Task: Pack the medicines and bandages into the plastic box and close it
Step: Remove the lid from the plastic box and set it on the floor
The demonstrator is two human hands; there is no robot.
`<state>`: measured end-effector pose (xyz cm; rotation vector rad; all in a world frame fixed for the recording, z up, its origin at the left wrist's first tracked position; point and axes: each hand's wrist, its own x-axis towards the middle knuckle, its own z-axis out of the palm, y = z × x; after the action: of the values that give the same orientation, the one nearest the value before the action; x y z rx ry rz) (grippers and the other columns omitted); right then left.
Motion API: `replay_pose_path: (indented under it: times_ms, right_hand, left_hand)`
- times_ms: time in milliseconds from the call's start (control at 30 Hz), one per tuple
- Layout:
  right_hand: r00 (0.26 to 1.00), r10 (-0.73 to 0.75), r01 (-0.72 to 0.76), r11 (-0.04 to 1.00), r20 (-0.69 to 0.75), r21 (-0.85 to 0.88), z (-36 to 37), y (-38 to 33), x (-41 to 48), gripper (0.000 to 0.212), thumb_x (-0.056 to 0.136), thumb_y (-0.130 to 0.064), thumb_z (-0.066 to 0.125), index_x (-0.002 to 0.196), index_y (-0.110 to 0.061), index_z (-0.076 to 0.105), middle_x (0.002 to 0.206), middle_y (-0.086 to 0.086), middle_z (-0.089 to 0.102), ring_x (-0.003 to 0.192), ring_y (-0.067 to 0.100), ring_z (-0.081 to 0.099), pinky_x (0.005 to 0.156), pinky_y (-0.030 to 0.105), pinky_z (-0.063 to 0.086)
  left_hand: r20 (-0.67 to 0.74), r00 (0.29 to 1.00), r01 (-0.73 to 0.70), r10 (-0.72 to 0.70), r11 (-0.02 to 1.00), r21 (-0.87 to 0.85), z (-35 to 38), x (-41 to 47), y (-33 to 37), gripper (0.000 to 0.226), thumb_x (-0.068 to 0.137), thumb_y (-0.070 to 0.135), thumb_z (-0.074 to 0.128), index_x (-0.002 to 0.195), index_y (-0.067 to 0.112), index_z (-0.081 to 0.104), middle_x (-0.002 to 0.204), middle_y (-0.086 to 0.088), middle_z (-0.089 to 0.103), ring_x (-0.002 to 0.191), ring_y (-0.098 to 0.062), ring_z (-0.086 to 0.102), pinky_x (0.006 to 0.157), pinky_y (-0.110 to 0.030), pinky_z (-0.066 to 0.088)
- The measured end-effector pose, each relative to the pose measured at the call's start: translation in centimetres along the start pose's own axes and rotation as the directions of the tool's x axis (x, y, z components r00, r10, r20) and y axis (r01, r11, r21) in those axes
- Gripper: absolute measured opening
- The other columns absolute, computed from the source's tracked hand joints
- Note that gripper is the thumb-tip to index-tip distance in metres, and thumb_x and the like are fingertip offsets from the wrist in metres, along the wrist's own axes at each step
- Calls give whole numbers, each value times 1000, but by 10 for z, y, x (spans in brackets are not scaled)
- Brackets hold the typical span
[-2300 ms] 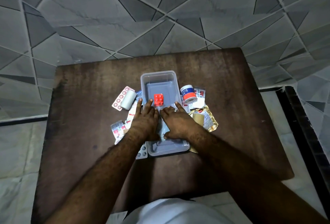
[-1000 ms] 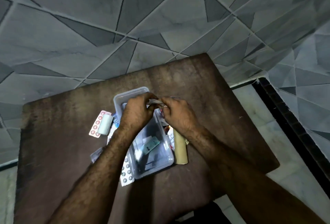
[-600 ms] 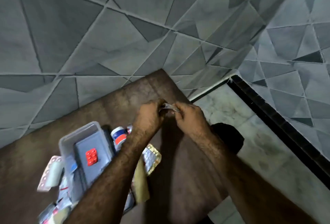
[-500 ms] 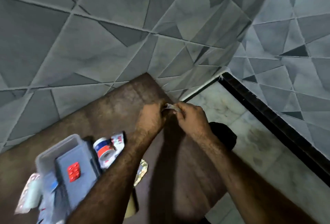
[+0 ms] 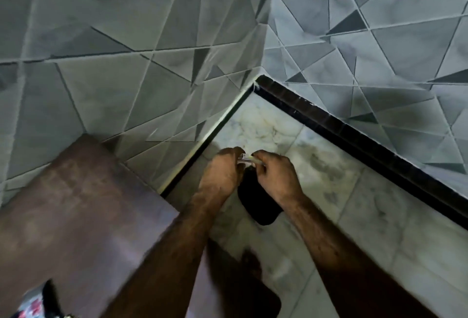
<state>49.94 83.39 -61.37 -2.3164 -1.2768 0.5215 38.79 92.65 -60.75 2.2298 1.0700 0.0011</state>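
My left hand [image 5: 222,173] and my right hand [image 5: 276,176] meet fingertip to fingertip out past the right edge of the brown table [image 5: 76,203], above the floor. Both pinch one small pale, thin item [image 5: 245,160], too small and blurred to name; it looks like a packet or strip. The plastic box is out of view. Only a blurred patch of medicine packets [image 5: 30,305] with red marks shows at the bottom left corner of the view.
A black oblong object [image 5: 260,203] lies on the marble floor [image 5: 354,229] under my hands. Grey triangle-patterned tiled walls [image 5: 126,64] meet in a corner behind the table. A black skirting strip [image 5: 354,135] runs along the right wall.
The view has swung to the right, so the box and most medicines have left the frame. My hands, still together on the small item, have moved from over the table to over the floor.
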Motion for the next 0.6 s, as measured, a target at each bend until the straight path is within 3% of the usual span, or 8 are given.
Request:
replay_pose_path:
  times_ms: [100, 267, 333, 400, 467, 600]
  right_hand:
    - [995, 97, -97, 995, 20, 13, 15, 41, 14, 31, 85, -11, 53, 111, -19, 67, 105, 10, 72, 98, 31, 65, 78, 31, 49]
    - [978, 187, -188, 982, 89, 13, 48, 100, 33, 40, 86, -13, 47, 121, -21, 65, 116, 8, 69, 106, 28, 63, 89, 29, 47]
    - [977, 183, -190, 980, 105, 57, 63, 119, 36, 45, 84, -24, 41, 120, -16, 66, 120, 10, 68, 110, 30, 62, 92, 31, 45]
    - [970, 189, -201, 977, 154, 66, 83, 140, 38, 54, 82, -36, 33, 117, -12, 66, 120, 13, 67, 111, 31, 61, 93, 33, 45]
    - [936, 268, -273, 962, 229, -8, 103, 162, 42, 38, 90, -26, 41, 118, -12, 64, 119, 12, 67, 110, 31, 61, 89, 34, 46]
    - [904, 306, -297, 952, 299, -79, 136, 193, 53, 24, 92, -19, 46, 110, -11, 61, 108, 10, 69, 102, 30, 65, 83, 36, 48]
  left_hand:
    - [113, 992, 51, -48, 998, -30, 40, 30, -1, 58, 90, 23, 60, 143, 9, 44, 144, -15, 51, 132, -30, 49, 109, -34, 39]
    - [302, 947, 101, -112, 994, 51, 110, 64, -7, 81, 87, 29, 62, 153, 12, 20, 152, -17, 38, 136, -36, 42, 108, -43, 41]
    - [357, 927, 106, -113, 994, 40, 135, 71, -12, 84, 81, 30, 63, 153, 14, 22, 153, -14, 36, 137, -35, 42, 109, -42, 41]
    - [367, 925, 93, -93, 996, 17, 162, 79, -23, 90, 67, 44, 54, 150, 18, 31, 152, -11, 38, 137, -34, 43, 106, -44, 44]
    - [425, 896, 112, -125, 992, 55, 188, 89, -36, 96, 64, 47, 53, 152, 20, 26, 155, -12, 34, 137, -36, 43, 103, -47, 46]
    - [525, 833, 104, -177, 981, 166, 224, 107, -48, 101, 83, 28, 66, 155, 12, -2, 162, -15, 16, 142, -38, 32, 109, -50, 40]
